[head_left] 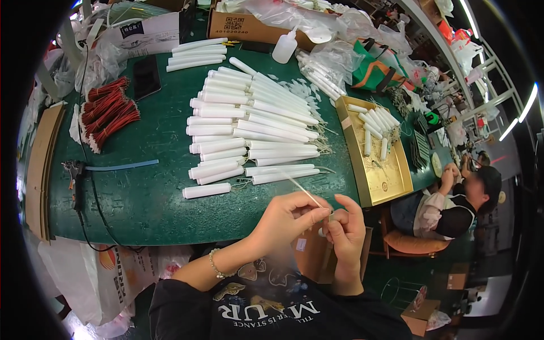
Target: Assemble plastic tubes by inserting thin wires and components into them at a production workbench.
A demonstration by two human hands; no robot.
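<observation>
Both hands meet in front of my chest, just off the table's near edge. My left hand (292, 218) is closed in a pinch around a thin pale stick (305, 192), which slants up and left out of the fingers. My right hand (347, 229) has thumb and index finger pinched together close to the left fingertips; what lies between them is too small to make out. Beyond the hands, many white tubes (226, 133) lie in rows on the table, with thin wires at their ends. One white tube (207, 191) lies nearest me.
A gold box tray (371, 190) with white tubes stands at the right. Bundled red wires (110, 113), a dark flat phone (147, 77) and a glue gun (77, 181) with a blue stick lie at the left. A white squeeze bottle (284, 48) stands behind. Another person (447, 204) sits at right.
</observation>
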